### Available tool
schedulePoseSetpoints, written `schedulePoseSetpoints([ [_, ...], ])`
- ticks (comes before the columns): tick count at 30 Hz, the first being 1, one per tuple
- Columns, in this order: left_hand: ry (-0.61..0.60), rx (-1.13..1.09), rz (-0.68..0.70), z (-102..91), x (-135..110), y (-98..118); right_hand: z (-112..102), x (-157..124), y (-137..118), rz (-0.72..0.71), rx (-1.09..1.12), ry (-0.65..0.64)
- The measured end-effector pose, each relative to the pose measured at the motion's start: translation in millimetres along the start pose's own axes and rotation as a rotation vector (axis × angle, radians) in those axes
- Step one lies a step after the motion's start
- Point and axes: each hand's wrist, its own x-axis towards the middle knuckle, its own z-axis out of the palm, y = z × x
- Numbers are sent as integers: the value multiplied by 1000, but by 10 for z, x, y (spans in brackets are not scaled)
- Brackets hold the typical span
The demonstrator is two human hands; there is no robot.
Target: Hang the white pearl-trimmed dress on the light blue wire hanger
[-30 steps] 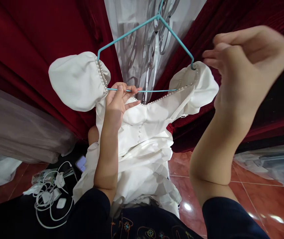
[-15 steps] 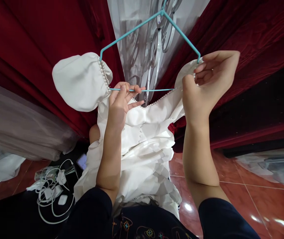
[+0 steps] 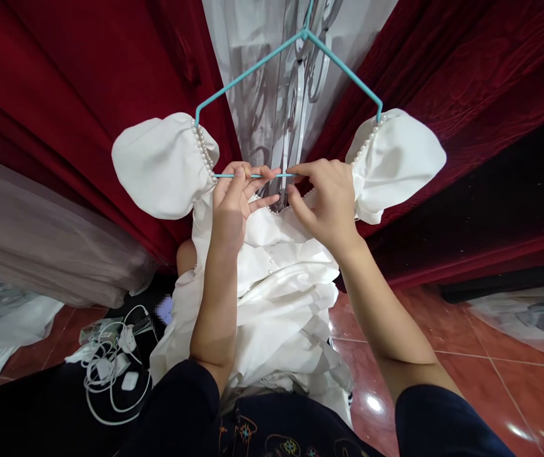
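Observation:
A white dress [image 3: 281, 304] with puffed sleeves and pearl-trimmed straps hangs from a light blue hanger [image 3: 252, 60], one strap over each end. Its skirt lies bunched in my lap. My left hand [image 3: 238, 200] pinches the hanger's bottom bar near the left strap, with the outer fingers stretched along it. At the middle of the same bar is my right hand [image 3: 324, 197], its index finger touching the bar and its thumb a little below. Behind the right hand, part of the neckline is hidden.
White cables and chargers [image 3: 107, 368] lie on a black surface at the lower left. Dark red curtains [image 3: 62, 82] flank a white ornate metal frame [image 3: 295, 114]. Pale tulle [image 3: 38, 228] hangs at the left, above a red tiled floor [image 3: 443, 330].
My right hand has let go of the right strap and moved left to the middle of the bottom bar. The right sleeve now shows fully. My left hand keeps its hold.

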Motion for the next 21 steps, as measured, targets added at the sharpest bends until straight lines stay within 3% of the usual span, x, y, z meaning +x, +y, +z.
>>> schedulePoseSetpoints([
  [3,52,116,20,7,-154,15,8,-56,68,-1,4,25],
  [5,136,235,108,11,-261,15,-6,-72,88,-11,24,50],
  [10,497,455,697,-26,-244,12,56,-83,58,-4,10,58],
  [12,548,594,851,-80,-118,29,101,-87,46,7,-15,65],
  [17,594,860,952,-309,270,50,114,-94,58,17,-35,70],
  [19,648,799,1015,-427,408,57,81,-84,73,43,-29,78],
  [21,638,661,977,-570,537,82,41,-59,86,75,-9,75],
])
